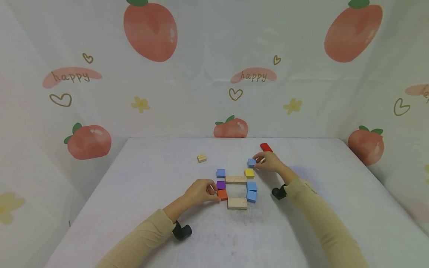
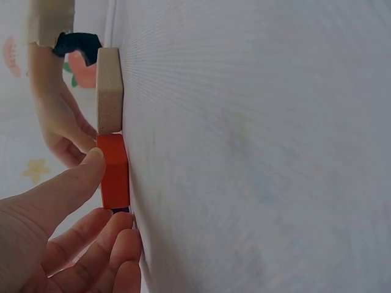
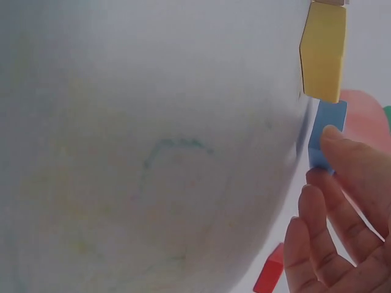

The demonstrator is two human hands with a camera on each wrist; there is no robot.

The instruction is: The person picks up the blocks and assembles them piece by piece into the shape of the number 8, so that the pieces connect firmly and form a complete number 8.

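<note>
My left hand (image 1: 200,192) holds an orange-red block (image 1: 222,195) at the left of a rough block outline; the left wrist view shows the thumb of that hand (image 2: 64,229) on the block (image 2: 114,174) and its fingertips at the far end. A purple block (image 1: 221,185) adjoins it. At the back right, my right hand (image 1: 269,162) pinches a blue block (image 1: 251,162) behind a yellow block (image 1: 249,173). In the right wrist view, the thumb of this hand (image 3: 345,213) lies on the blue block (image 3: 328,131), close to the yellow one (image 3: 324,52).
Two plain wooden blocks (image 1: 236,180) (image 1: 237,203) lie across the outline. Blue blocks stand on its right (image 1: 251,196) and back left (image 1: 221,173). Farther back are a small wooden piece (image 1: 202,158) and a red block (image 1: 266,147), on the white table (image 1: 151,167).
</note>
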